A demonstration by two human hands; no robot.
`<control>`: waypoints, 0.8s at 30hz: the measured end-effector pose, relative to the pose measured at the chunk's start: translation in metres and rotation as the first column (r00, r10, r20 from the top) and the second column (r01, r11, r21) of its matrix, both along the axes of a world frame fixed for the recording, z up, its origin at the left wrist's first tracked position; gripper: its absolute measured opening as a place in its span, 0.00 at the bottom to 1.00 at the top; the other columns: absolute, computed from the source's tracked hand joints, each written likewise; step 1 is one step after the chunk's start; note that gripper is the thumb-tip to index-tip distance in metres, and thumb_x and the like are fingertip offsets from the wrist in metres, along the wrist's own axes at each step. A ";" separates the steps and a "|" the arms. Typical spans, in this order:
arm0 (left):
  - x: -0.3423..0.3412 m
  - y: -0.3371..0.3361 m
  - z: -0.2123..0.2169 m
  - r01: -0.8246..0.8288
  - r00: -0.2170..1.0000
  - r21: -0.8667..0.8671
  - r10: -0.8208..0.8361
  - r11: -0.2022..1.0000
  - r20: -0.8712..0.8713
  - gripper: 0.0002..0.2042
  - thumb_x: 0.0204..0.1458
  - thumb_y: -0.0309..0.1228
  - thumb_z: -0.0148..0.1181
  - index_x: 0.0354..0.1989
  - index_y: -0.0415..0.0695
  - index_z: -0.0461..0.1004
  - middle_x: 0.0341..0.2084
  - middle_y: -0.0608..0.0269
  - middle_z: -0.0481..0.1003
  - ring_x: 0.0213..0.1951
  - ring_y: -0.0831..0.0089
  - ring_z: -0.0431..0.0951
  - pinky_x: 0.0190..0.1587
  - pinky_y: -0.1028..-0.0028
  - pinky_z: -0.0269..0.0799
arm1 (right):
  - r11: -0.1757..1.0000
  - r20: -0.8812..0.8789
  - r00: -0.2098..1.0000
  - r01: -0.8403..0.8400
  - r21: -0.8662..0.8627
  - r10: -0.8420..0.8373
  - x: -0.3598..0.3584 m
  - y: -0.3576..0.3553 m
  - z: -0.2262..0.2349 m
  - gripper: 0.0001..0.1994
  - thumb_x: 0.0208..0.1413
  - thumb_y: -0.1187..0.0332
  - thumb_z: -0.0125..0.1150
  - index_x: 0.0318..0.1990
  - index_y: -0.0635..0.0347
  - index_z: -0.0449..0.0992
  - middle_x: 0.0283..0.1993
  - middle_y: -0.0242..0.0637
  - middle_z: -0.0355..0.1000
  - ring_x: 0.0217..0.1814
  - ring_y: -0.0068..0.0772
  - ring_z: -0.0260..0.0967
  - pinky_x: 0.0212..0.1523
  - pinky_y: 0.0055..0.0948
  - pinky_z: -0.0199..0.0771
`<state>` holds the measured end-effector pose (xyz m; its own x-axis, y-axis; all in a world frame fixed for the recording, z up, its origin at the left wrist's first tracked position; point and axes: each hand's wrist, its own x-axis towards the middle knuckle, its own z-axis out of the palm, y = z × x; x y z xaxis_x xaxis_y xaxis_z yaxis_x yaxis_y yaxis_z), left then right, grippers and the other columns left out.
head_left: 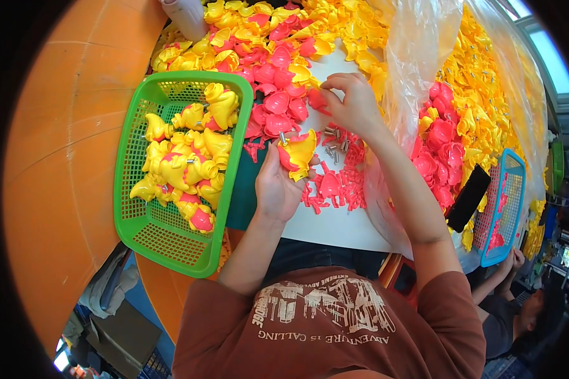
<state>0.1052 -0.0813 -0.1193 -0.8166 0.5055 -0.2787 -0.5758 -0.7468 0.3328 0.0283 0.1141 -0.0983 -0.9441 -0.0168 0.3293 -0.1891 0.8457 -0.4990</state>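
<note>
My left hand [278,189] is closed round a yellow plastic toy-figure shell [299,154], its hollow side up. A small metal pin [283,138] sticks out at its upper left, with a bit of red beside it. Farther off, my right hand [353,106] is bent with thumb and fingers pinched on a red plastic shell piece [318,100], at the edge of a pile of red shells [277,102]. Small metal pins [339,144] and little red plastic parts [342,186] lie on the white surface [351,228] between my forearms.
At left stands a green basket [125,208] of joined yellow-and-red figures [183,167]. Yellow shells [348,25] heap at the back. Clear plastic bagging [417,50] borders more shells at right, near a black flat object [469,199] and a blue basket [517,189]. Another person [509,319] sits at lower right.
</note>
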 end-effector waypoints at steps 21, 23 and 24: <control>0.008 -0.009 -0.022 -0.193 0.950 -0.247 0.117 0.950 -0.290 0.23 0.62 0.47 0.29 0.48 0.39 0.61 0.28 0.54 0.72 0.24 0.67 0.74 0.24 0.74 0.68 | 0.986 0.083 0.996 0.001 -0.165 0.013 -0.050 0.018 0.010 0.08 0.47 0.67 0.61 0.33 0.62 0.79 0.35 0.43 0.75 0.36 0.41 0.73 0.37 0.31 0.71; 0.008 -0.011 -0.023 -0.202 0.952 -0.246 0.131 0.948 -0.278 0.23 0.62 0.47 0.29 0.48 0.39 0.61 0.27 0.53 0.72 0.23 0.67 0.73 0.23 0.74 0.68 | 0.996 -0.032 0.998 -0.062 -0.064 0.060 -0.065 0.007 0.019 0.09 0.47 0.66 0.61 0.33 0.61 0.79 0.35 0.42 0.76 0.36 0.39 0.74 0.37 0.31 0.72; 0.008 -0.012 -0.023 -0.218 0.951 -0.247 0.149 0.944 -0.269 0.23 0.62 0.47 0.29 0.48 0.38 0.61 0.27 0.53 0.72 0.23 0.67 0.73 0.23 0.74 0.68 | 0.990 -0.004 0.995 -0.102 -0.093 0.102 -0.076 0.002 0.021 0.12 0.47 0.64 0.62 0.36 0.60 0.78 0.36 0.44 0.75 0.36 0.40 0.74 0.39 0.32 0.72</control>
<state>0.1130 -0.0936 -0.1426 -0.9478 0.2733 -0.1644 -0.3125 -0.6931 0.6496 -0.0477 0.1160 -0.0769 -0.9394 -0.0825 0.3327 -0.2713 0.7721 -0.5747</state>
